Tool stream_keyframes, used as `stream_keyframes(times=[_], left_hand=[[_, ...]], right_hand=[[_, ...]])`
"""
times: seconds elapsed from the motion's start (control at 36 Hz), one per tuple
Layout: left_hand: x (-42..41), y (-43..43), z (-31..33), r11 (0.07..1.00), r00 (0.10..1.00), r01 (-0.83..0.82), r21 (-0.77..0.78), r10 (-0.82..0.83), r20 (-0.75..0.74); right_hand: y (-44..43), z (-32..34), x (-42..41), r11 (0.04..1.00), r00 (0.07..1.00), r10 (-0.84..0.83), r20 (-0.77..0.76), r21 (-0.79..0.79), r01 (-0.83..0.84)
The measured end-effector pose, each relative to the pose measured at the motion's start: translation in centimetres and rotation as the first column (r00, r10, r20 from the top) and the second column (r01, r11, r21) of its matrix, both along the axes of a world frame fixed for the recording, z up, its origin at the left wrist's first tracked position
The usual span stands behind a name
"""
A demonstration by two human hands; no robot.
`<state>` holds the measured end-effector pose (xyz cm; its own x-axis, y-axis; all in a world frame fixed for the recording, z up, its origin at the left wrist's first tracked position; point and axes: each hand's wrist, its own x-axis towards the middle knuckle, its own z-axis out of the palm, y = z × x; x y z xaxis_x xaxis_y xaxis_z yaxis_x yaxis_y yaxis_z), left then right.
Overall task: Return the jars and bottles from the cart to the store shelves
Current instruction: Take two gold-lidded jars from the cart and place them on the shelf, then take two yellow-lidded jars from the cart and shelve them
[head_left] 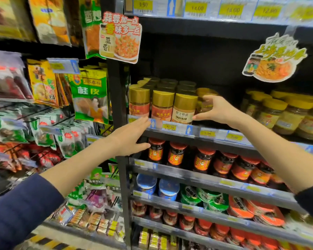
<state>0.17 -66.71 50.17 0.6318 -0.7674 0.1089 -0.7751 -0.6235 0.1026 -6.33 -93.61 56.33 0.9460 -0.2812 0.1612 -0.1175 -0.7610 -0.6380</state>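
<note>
My right hand [217, 110] reaches onto the middle shelf [213, 136] and grips a yellow-lidded jar [203, 92], fingers over its upper part and thumb low at its base. The hand hides most of that jar. The jar stands right beside a row of three gold-lidded jars [162, 105], touching the white-labelled one [183, 109]. My left hand [132, 135] is held flat with straight fingers, its fingertips on the price rail [170, 127] below the gold-lidded jars. It holds nothing. The cart is out of view.
More yellow-lidded jars [278, 114] stand at the right of the same shelf. Red-lidded chili sauce jars [202, 159] fill the shelf below, with tubs [167, 189] and other jars lower down. Hanging spice packets [90, 94] cover the rack on the left. Cardboard signs [120, 36] jut from the shelf frame.
</note>
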Motion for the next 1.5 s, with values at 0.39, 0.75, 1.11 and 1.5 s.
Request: stream_keyframes(times=[0.39,0.75,1.11,1.5], left_hand=[[-11.9,8.7,-2.0,0.966,0.973,-0.227,0.124,0.229,0.002],[-16.9,27.0,-4.4,0.726,0.745,-0.654,0.213,0.667,0.013],[-19.5,47.9,-7.7,0.381,0.369,-0.868,0.318,0.924,-0.100],[-19.1,58.6,-12.6,0.295,0.253,-0.926,0.237,0.948,-0.193]], right_hand=[[8.0,-6.0,-9.1,0.786,0.892,0.315,-0.325,-0.438,-0.437],[25.7,-9.2,-4.3,0.551,0.659,0.599,-0.454,-0.363,-0.751],[48.8,-11.8,1.5,0.320,0.453,0.751,-0.480,-0.336,-0.886],[62.9,-15.9,5.9,0.172,0.302,0.804,-0.513,-0.287,-0.943]])
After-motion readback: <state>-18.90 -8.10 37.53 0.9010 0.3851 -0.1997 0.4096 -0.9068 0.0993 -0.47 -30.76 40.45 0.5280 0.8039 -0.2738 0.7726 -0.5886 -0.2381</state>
